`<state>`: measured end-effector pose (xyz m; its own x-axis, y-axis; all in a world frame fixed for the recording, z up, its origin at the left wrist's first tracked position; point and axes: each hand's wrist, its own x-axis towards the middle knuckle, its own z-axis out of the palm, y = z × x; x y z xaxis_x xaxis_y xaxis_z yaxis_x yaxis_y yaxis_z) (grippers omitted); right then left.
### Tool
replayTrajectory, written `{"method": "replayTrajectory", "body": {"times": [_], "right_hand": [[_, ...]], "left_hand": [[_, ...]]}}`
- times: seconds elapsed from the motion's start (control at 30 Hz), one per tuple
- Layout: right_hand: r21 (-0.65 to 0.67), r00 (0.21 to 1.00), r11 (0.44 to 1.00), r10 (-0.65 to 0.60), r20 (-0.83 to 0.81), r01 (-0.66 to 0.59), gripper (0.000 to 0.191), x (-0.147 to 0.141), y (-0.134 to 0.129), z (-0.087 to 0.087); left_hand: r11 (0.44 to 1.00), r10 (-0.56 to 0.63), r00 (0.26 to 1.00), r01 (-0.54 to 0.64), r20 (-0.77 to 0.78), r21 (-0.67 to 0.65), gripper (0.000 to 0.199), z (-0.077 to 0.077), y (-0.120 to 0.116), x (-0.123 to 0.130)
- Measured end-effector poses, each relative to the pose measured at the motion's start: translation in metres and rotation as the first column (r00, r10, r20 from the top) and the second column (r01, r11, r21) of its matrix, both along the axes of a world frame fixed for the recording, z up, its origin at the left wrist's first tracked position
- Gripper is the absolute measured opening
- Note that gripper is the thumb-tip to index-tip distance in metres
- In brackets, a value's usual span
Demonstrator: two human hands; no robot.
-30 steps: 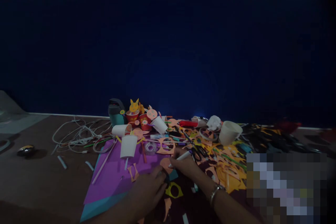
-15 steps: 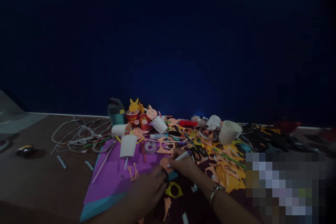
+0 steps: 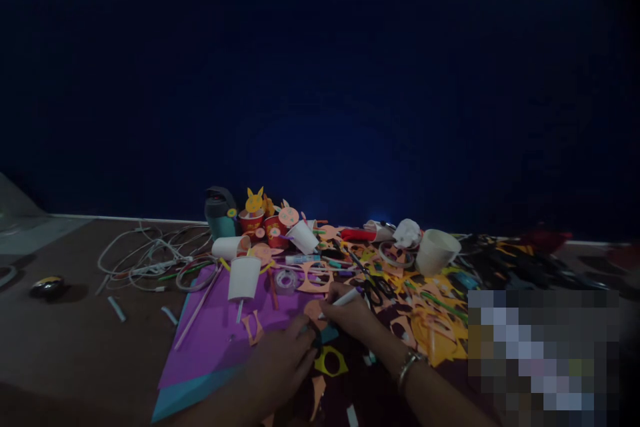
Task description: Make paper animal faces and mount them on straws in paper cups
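My right hand (image 3: 350, 313) is closed around a white marker (image 3: 346, 297), held slanted with its lower end on an orange paper disc (image 3: 313, 309). My left hand (image 3: 283, 355) has its fingers bent at the near edge of that disc, holding it steady. What is drawn on the disc is too dark to make out. Just below the disc lie a blue scrap (image 3: 329, 333) and a yellow paper offcut (image 3: 331, 361) with a round hole. To the left, a white paper cup (image 3: 244, 278) stands upside down over a straw on a purple sheet (image 3: 200, 340).
Behind stand a teal bottle (image 3: 220, 219), red cups (image 3: 275, 231) with paper animal faces, and a beige cup (image 3: 438, 252). Black scissors (image 3: 376, 287) lie among orange offcuts (image 3: 433, 330) on the right. White cables (image 3: 150, 257) and a shiny mouse-like object (image 3: 47, 285) are on the left.
Hardly anything differs. The marker in my right hand has shifted its tilt very slightly; my left hand stays on the disc.
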<state>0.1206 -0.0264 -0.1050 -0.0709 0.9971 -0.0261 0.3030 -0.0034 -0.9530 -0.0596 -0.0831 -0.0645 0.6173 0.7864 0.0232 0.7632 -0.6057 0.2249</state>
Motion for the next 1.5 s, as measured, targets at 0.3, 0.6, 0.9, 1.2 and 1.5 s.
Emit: {"method": "replayTrajectory", "body": {"times": [0.3,0.6,0.9,1.2,1.5], "right_hand": [[0.003,1.000,1.000,0.001,-0.005,-0.001,0.010,0.000,0.000,-0.002],[-0.026,1.000,0.999,-0.022,0.001,0.022,0.011,-0.001,-0.001,0.009],[-0.028,0.999,0.999,-0.040,-0.012,0.040,0.011,-0.001,-0.001,0.009],[-0.016,1.000,1.000,-0.009,0.005,0.010,0.010,-0.001,-0.002,0.003],[-0.001,0.997,0.999,-0.050,0.051,0.051,0.011,-0.001,-0.002,0.008]], "left_hand": [[1.000,0.005,1.000,-0.005,-0.009,0.013,0.022,-0.001,0.000,-0.001],[1.000,0.010,1.000,-0.010,-0.013,0.017,0.022,-0.001,-0.001,-0.001],[1.000,0.007,0.999,-0.007,-0.031,0.029,0.022,-0.002,-0.001,-0.001],[1.000,-0.003,1.000,0.003,-0.008,0.023,0.022,-0.003,0.000,-0.001],[1.000,0.006,1.000,-0.006,-0.012,0.010,0.024,0.000,-0.001,-0.001]]}}
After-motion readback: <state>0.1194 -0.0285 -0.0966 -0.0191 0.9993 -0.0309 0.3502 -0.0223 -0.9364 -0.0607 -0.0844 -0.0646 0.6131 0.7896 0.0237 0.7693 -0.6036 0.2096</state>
